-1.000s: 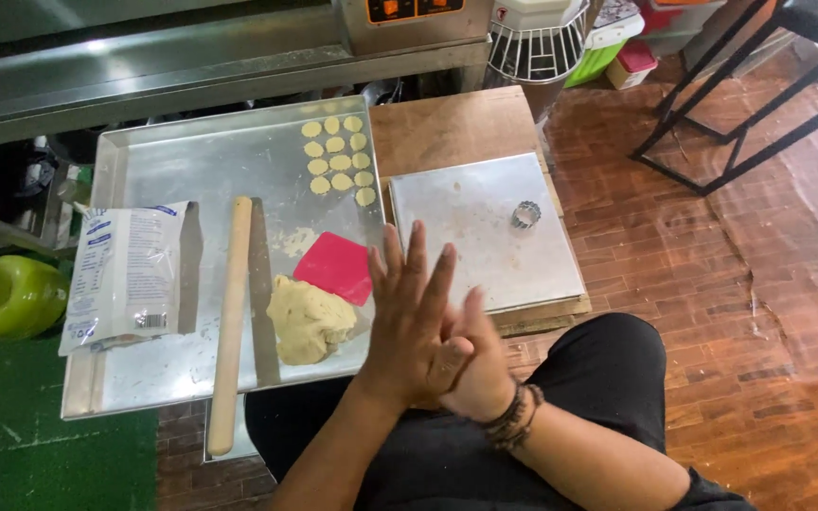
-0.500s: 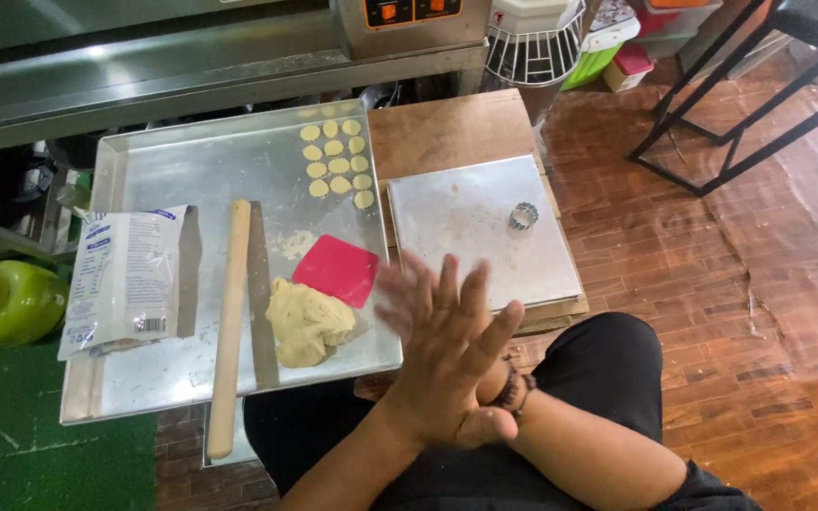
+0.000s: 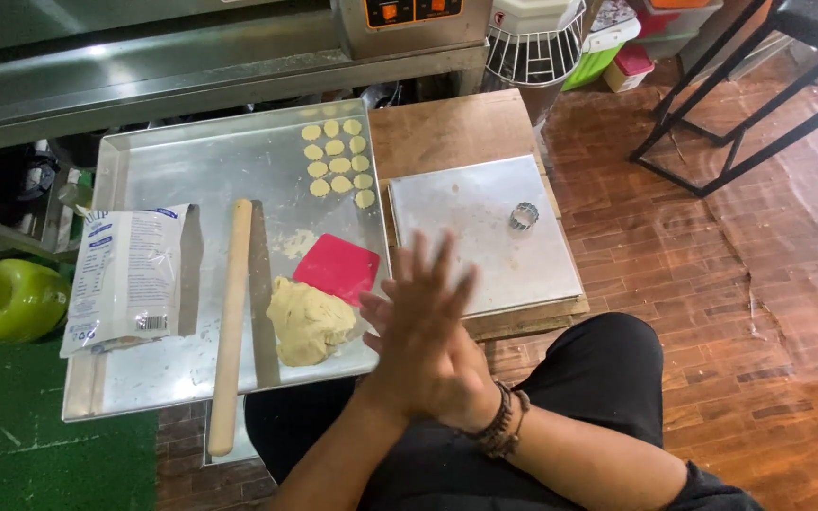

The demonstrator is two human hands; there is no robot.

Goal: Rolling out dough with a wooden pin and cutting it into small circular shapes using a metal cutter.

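At the near edge of the big metal tray (image 3: 191,161), over the lap:

1. Left hand (image 3: 418,322): fingers (image 3: 428,270) spread wide & straight, blurred; holds nothing. Palm pressed flat on the right hand.
2. Right hand (image 3: 461,388): mostly hidden under the left, so can't tell how its fingers sit; nothing seen in it. Dark bead bracelet (image 3: 506,421) at the wrist.
3. Dough lump (image 3: 308,322): pale yellow, uneven, on the tray just left of the hands; not touched.
4. Pink scraper (image 3: 338,268): flat, rounded corners, touching the dough's upper right edge.
5. Rolling pin (image 3: 229,322): wood, lying lengthwise left of the dough; near end sticks out past the tray edge.
6. Cut dough rounds (image 3: 338,166): small, pale, in rows at the tray's far right corner, well apart from the lump.
7. Flour bag (image 3: 130,279): white w/ blue print, flat on the tray's left side.
8. Small metal sheet (image 3: 475,237): square, on the wooden desk (image 3: 447,128), just right of the tray.
9. Round cutter (image 3: 523,216): metal ring, upright on that sheet, far right part.
10. Green container (image 3: 7,298): off the tray, far left.
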